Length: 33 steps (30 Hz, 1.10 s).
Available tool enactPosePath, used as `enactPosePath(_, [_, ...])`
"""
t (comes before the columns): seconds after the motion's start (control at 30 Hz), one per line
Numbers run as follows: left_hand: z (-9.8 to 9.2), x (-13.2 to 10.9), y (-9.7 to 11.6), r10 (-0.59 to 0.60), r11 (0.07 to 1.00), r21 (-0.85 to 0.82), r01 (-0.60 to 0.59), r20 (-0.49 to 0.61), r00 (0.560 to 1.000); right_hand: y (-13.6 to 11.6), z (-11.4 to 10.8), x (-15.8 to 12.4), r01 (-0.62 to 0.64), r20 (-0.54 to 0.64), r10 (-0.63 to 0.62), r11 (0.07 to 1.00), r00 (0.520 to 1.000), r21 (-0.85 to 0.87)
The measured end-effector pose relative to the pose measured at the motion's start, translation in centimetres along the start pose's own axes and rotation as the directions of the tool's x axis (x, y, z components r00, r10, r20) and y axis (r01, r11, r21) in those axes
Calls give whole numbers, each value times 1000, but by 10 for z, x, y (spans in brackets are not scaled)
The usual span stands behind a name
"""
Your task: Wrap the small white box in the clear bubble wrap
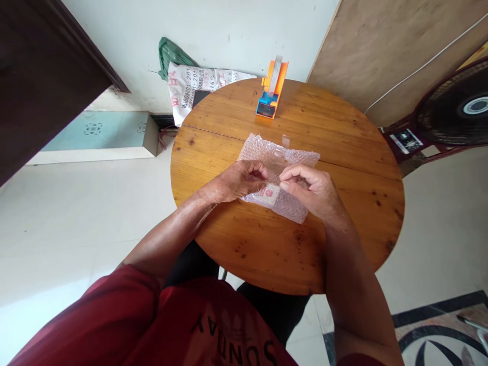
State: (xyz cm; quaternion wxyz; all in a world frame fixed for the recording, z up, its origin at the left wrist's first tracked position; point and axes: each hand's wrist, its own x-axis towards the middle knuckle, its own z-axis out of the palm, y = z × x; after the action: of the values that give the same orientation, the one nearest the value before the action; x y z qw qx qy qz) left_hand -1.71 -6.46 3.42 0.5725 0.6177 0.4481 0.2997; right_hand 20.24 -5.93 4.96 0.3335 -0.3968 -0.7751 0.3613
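A sheet of clear bubble wrap (308, 157) lies on the round wooden table in front of me. On its lower part rests a small, pale, flat item with red printing (269, 193), partly hidden by my hands. My left hand (249, 179) is over the left side of the wrap, thumb and forefinger closed in a pinch on it. Opposite, my right hand (307, 187) pinches the wrap near its middle, with its fingertips close to those of the left. A short strip of clear tape (285, 140) shows at the wrap's far edge.
An orange and blue tape dispenser (272, 89) stands near the far edge of the round table (354, 203). Behind the table, a printed white sack (190, 84) and a green bag (173, 56) are against the wall. A long box (95, 134) sits on the left floor.
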Motion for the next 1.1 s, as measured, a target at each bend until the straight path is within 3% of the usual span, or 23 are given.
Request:
enactPosePath(0.1, [-1,0,-1,22,1000,6,-22,13,1000,-7,2,-1,144,34,-145,989,989,39])
enactPosePath(0.2, [-1,1,-2,49,999,-1,-49,18,999,-7,7,0,212,107,-211,977,972,5])
enactPosePath(0.4, [-1,1,-1,22,999,-25,-22,12,1000,3,14,3,276,170,-252,951,953,-136])
enactPosePath(0.63, [-2,3,-4,19,1000,-13,-19,3,1000,10,14,2,287,194,-273,957,942,-48])
enactPosePath(0.87, [-28,-15,5,3,945,328,17,-61,998,11,12,3,282,204,-264,957,943,-63])
enactPosePath(1.1, [-42,-31,-19,-17,900,420,120,-240,971,12,14,4,298,212,-278,952,937,-72])
